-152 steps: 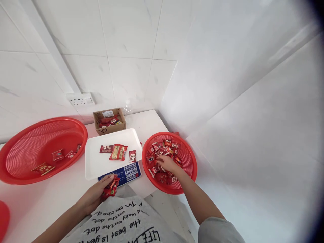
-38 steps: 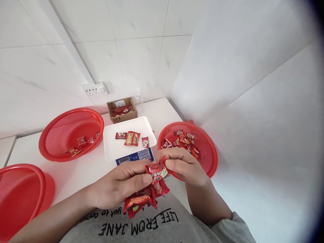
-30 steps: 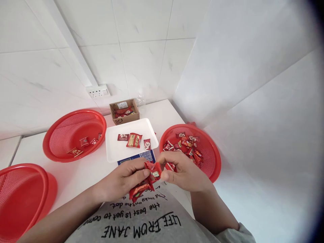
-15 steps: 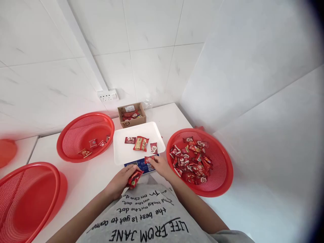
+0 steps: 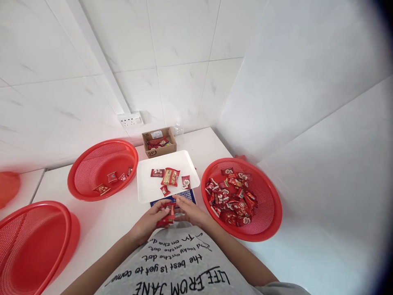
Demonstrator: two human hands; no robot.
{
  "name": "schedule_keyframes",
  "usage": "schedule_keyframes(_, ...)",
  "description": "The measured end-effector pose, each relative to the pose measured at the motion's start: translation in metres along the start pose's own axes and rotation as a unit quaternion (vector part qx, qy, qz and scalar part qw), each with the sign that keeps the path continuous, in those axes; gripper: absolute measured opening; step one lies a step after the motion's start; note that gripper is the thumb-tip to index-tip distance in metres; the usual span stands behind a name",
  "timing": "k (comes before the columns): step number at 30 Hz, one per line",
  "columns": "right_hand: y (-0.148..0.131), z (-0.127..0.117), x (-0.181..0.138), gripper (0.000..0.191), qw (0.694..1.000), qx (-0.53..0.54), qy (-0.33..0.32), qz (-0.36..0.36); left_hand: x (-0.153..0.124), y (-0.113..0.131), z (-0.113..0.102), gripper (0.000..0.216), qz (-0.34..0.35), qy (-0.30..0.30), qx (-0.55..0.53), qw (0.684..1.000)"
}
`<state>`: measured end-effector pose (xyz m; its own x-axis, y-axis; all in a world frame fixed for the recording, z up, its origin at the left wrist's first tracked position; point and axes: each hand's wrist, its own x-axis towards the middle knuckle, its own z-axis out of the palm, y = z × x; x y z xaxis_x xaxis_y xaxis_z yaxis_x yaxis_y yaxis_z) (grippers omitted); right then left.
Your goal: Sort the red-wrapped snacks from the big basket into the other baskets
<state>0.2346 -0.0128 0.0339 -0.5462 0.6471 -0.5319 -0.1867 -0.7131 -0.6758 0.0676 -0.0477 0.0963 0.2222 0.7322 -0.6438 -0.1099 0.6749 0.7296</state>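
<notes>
My left hand [image 5: 150,219] is closed round a small bunch of red candy packets [image 5: 167,214] just in front of the scale [image 5: 187,196]. My right hand [image 5: 190,211] meets it from the right, fingers pinching one of those packets. On the scale sits a white tray [image 5: 147,189] holding several packets [image 5: 170,177], the nearest a small red one [image 5: 165,190]. A red basket [image 5: 270,205] full of red candies [image 5: 233,196] stands to the right of my hands.
A red basket [image 5: 89,188] with a few packets stands left of the tray. Another red basket [image 5: 27,241] is at the lower left, a red edge [image 5: 7,186] beyond it. A small cardboard box [image 5: 159,141] of packets and a wall socket [image 5: 130,119] are at the back.
My right hand took a packet from the left-hand bunch and set it on the tray, then came back to the bunch. The tray holds one more small red packet.
</notes>
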Motion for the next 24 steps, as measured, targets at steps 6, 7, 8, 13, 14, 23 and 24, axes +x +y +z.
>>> schedule_keyframes(6,0.014,0.000,-0.009,0.054,0.988,0.146,-0.049,0.010,0.008,-0.003,0.017,0.081,0.062,-0.108,0.119,0.985)
schedule_keyframes(7,0.015,-0.001,-0.011,0.054,0.987,0.153,-0.042,0.012,0.008,-0.002,0.019,0.082,0.070,-0.106,0.148,0.981)
schedule_keyframes(8,0.014,-0.003,-0.013,0.054,0.987,0.158,-0.034,0.014,0.008,-0.002,0.021,0.081,0.079,-0.100,0.180,0.975)
schedule_keyframes(13,0.005,-0.015,-0.029,0.048,0.978,0.189,0.076,-0.035,0.014,0.002,0.005,0.067,0.166,0.005,0.352,0.921)
schedule_keyframes(14,0.003,-0.019,-0.032,0.044,0.975,0.187,0.106,-0.063,0.018,0.003,-0.006,0.064,0.188,0.042,0.388,0.901)
schedule_keyframes(23,0.000,-0.064,-0.048,0.041,0.921,0.137,0.316,-0.184,0.030,0.025,-0.165,0.054,0.004,0.381,0.547,0.746)
schedule_keyframes(24,0.002,-0.066,-0.048,0.040,0.919,0.135,0.323,-0.185,0.024,0.024,-0.176,0.052,-0.011,0.380,0.546,0.746)
